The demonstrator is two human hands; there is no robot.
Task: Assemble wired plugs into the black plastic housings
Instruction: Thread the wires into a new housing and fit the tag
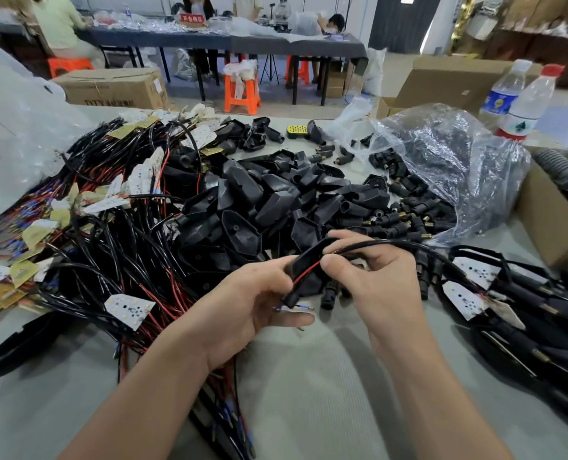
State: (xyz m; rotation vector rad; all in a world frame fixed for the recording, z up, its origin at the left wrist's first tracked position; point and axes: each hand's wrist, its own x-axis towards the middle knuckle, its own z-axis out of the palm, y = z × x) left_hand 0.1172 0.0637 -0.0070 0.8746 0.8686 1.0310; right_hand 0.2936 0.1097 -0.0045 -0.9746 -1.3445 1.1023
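Looks like the threading step. Grips a black housing (306,257) in the curled left hand (252,300), above the middle of the counter (309,376) towards its near edge. Pinches the cable (369,244) in the right hand (375,280), right against the housing's open side. Probably calls next for drawing the cable through, keeping the wire ends (304,307) poking out under the left fingers, then seating it.

Wire bundles (110,234) left on table (309,376), housings (259,197) heaped centre, bag (458,151) of plugs (394,224) right of them, bottles (525,104) behind bag, wired housings (525,313) front right.
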